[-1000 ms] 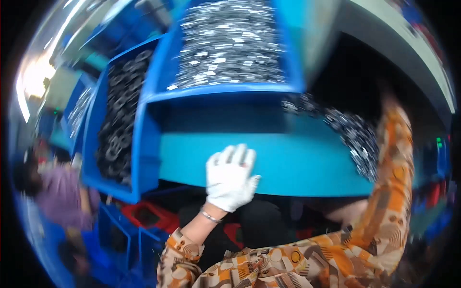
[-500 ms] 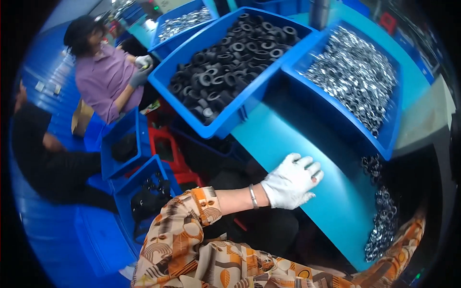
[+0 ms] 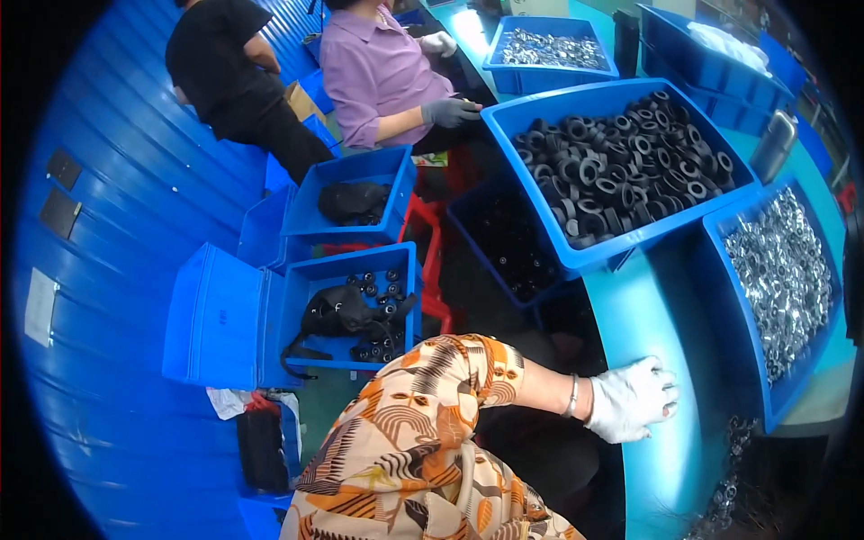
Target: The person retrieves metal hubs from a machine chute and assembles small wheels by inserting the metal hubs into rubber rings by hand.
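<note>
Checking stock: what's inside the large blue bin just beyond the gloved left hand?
Loosely heaped black rings show in the blue bin. The top rings cover its floor and whatever lies lower in the heap, so that can't be seen.

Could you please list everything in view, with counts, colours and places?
Table: one, teal, right side.
Bins: at least seven, blue, on and beside the table.
Rings: many, black, heaped in the bin right of centre.
Small metal parts: many, silver, in the right and far bins, others loose lower right.
Flask: one, grey, by the ring bin's right corner.
Bundles: two, black, in two left-hand bins.
Round parts: several, black, in the nearer of those.
Stool: at least one, red, left of the table.
Co-workers: two, purple and black clothing, upper left.
Left hand: one, white-gloved, on the table.
Bracelet: one, silver, left wrist.
Sleeve: one, orange-and-cream pattern, lower centre.
Right hand: not in view.
</note>
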Action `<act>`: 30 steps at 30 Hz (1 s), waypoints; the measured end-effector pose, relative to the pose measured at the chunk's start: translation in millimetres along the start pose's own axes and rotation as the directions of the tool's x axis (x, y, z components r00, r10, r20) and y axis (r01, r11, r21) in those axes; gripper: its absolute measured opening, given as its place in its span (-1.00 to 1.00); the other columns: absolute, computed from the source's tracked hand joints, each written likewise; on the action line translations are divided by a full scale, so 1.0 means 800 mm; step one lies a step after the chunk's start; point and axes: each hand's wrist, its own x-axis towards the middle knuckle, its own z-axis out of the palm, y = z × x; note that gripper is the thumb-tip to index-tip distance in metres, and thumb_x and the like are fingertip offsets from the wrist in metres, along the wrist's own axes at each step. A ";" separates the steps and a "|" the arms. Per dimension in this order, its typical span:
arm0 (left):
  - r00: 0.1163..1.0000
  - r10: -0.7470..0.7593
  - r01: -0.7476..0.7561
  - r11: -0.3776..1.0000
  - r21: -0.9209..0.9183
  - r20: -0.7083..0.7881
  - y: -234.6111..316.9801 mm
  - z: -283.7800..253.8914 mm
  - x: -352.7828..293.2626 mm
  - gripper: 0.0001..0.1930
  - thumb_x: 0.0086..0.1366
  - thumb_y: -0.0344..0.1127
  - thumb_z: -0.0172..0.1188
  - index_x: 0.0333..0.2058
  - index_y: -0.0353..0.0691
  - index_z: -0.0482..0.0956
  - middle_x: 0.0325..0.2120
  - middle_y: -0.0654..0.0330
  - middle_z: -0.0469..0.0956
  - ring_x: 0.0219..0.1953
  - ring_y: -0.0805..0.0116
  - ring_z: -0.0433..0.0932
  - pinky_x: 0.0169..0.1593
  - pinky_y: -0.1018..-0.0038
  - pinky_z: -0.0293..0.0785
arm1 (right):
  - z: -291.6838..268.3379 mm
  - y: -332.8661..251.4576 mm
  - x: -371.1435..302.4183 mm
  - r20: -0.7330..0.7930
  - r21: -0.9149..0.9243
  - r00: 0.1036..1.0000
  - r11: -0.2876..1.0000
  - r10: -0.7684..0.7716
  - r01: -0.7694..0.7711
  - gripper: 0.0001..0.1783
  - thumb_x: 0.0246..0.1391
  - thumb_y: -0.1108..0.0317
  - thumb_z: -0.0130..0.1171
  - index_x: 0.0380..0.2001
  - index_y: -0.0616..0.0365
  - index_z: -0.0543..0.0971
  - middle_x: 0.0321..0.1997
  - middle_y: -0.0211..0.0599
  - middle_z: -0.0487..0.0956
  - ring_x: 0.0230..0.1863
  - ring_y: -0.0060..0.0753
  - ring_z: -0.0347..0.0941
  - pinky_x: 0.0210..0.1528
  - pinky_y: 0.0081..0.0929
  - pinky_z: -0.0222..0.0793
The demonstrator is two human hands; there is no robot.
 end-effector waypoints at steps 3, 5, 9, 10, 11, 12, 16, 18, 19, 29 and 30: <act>1.000 0.006 -0.006 1.000 0.003 -0.009 -0.001 0.001 -0.001 -0.57 0.01 -0.07 0.22 -0.22 -0.25 0.46 -0.15 0.09 0.39 0.03 0.16 0.32 0.08 0.22 0.19 | -0.001 0.005 0.000 0.004 0.001 1.000 1.000 0.015 -0.015 -0.58 0.25 0.17 -0.05 0.09 0.14 0.43 0.16 -0.04 0.41 0.15 -0.07 0.34 0.16 -0.30 0.26; 0.997 0.042 -0.041 0.999 0.032 -0.057 0.000 0.002 -0.002 -0.56 0.00 -0.06 0.22 -0.22 -0.25 0.46 -0.15 0.09 0.39 0.02 0.16 0.33 0.07 0.22 0.20 | -0.003 0.012 -0.002 0.006 0.005 1.000 1.000 0.021 -0.021 -0.58 0.25 0.17 -0.05 0.09 0.14 0.44 0.16 -0.04 0.41 0.15 -0.07 0.34 0.16 -0.30 0.26; 0.999 0.010 -0.008 0.999 0.047 -0.053 0.001 0.001 -0.002 -0.56 -0.01 -0.06 0.23 -0.22 -0.24 0.46 -0.14 0.10 0.40 0.02 0.15 0.34 0.03 0.22 0.23 | -0.010 0.028 -0.010 -0.002 0.014 0.999 0.999 0.033 -0.033 -0.58 0.25 0.18 -0.05 0.08 0.14 0.44 0.16 -0.04 0.41 0.15 -0.07 0.35 0.16 -0.31 0.27; 0.999 0.006 -0.004 0.998 0.060 -0.046 0.001 0.000 -0.002 -0.55 -0.01 -0.06 0.21 -0.21 -0.23 0.45 -0.14 0.11 0.39 0.02 0.15 0.33 0.01 0.23 0.23 | -0.012 0.032 -0.013 -0.008 0.018 0.999 0.999 0.035 -0.035 -0.58 0.25 0.18 -0.05 0.08 0.14 0.44 0.16 -0.04 0.41 0.15 -0.07 0.35 0.16 -0.31 0.27; 0.997 0.047 -0.043 0.998 0.054 -0.061 0.001 0.000 -0.002 -0.55 -0.01 -0.06 0.21 -0.21 -0.23 0.45 -0.14 0.11 0.39 0.02 0.15 0.33 0.01 0.23 0.23 | -0.015 0.037 -0.016 -0.012 0.022 0.999 0.999 0.038 -0.038 -0.59 0.25 0.18 -0.05 0.08 0.14 0.44 0.16 -0.04 0.41 0.15 -0.07 0.35 0.15 -0.31 0.27; 0.999 0.036 -0.033 0.997 0.067 -0.041 0.001 -0.001 -0.002 -0.57 0.00 -0.06 0.20 -0.22 -0.23 0.43 -0.14 0.12 0.38 0.02 0.15 0.33 0.01 0.23 0.24 | -0.018 0.041 -0.021 -0.012 0.024 0.999 0.999 0.040 -0.040 -0.59 0.25 0.18 -0.05 0.08 0.14 0.44 0.16 -0.04 0.41 0.15 -0.07 0.35 0.15 -0.31 0.27; 0.999 0.032 -0.030 0.997 0.069 -0.034 0.000 -0.002 -0.002 -0.63 0.04 -0.07 0.16 -0.28 -0.19 0.36 -0.17 0.13 0.36 0.03 0.15 0.32 0.02 0.23 0.23 | -0.030 0.062 -0.037 -0.023 0.039 0.998 0.997 0.061 -0.060 -0.59 0.25 0.19 -0.04 0.08 0.14 0.44 0.16 -0.04 0.41 0.15 -0.08 0.35 0.15 -0.31 0.27; 0.999 -0.010 0.008 0.999 0.048 0.036 -0.001 -0.003 -0.001 -0.60 0.07 -0.07 0.14 -0.20 -0.21 0.40 -0.12 0.11 0.36 0.05 0.15 0.31 0.05 0.22 0.23 | -0.033 0.077 -0.046 -0.029 0.047 0.997 0.997 0.069 -0.067 -0.59 0.25 0.19 -0.04 0.08 0.14 0.44 0.15 -0.04 0.41 0.15 -0.08 0.35 0.15 -0.31 0.27; 0.999 0.021 -0.022 0.999 0.032 0.028 -0.001 -0.003 -0.002 -0.60 0.07 -0.07 0.14 -0.20 -0.21 0.40 -0.12 0.11 0.36 0.05 0.15 0.31 0.05 0.22 0.23 | -0.035 0.086 -0.051 -0.036 0.055 0.997 0.996 0.068 -0.066 -0.59 0.25 0.19 -0.04 0.08 0.14 0.44 0.15 -0.04 0.41 0.15 -0.08 0.35 0.15 -0.32 0.27; 0.999 0.000 -0.005 0.995 0.101 0.044 -0.001 -0.005 -0.005 -0.52 0.16 -0.02 0.10 -0.03 -0.22 0.43 0.01 0.08 0.38 0.13 0.15 0.29 0.12 0.22 0.20 | -0.135 0.030 -0.163 -0.225 0.505 0.973 0.860 0.051 0.072 -0.67 0.22 0.21 0.00 -0.03 0.14 0.44 0.01 -0.16 0.39 0.01 -0.21 0.31 0.01 -0.39 0.23; 0.992 0.040 -0.027 0.993 0.114 -0.117 -0.001 -0.003 -0.007 -0.62 0.13 -0.04 0.08 -0.22 -0.22 0.52 -0.17 0.10 0.44 -0.05 0.16 0.37 0.06 0.20 0.23 | -0.158 -0.003 -0.194 -0.206 0.682 0.973 0.728 0.109 0.063 -0.73 0.20 0.22 0.04 -0.13 0.14 0.44 -0.14 -0.28 0.36 -0.13 -0.34 0.27 -0.12 -0.46 0.18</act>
